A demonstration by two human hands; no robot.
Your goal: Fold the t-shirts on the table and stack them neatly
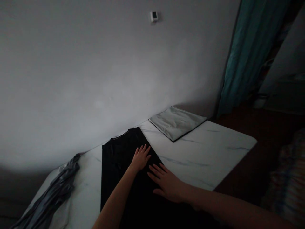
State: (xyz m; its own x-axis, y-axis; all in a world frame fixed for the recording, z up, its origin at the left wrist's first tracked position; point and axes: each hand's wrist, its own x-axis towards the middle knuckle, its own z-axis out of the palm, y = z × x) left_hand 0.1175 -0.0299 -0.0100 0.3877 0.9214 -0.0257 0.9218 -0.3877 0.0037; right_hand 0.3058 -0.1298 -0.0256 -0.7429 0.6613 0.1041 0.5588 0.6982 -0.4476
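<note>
A black shirt [114,165] lies flat on the white marbled table [190,159], its neckline toward the wall and its sides running straight toward me. My left hand [141,157] rests on the upper part of the shirt near its right edge, fingers spread. Just right of it and nearer to me, my right hand [166,183] lies with its fingers stretched out over the shirt's right side. Neither hand grips anything. The lower part of the shirt is dark and partly hidden by my forearms.
A folded grey cloth [177,122] with a dark underside lies by the wall at the table's back. Crumpled grey clothing [59,187] drapes the left end. A teal curtain [250,54] hangs at the right, and a checked fabric [288,184] shows at the lower right.
</note>
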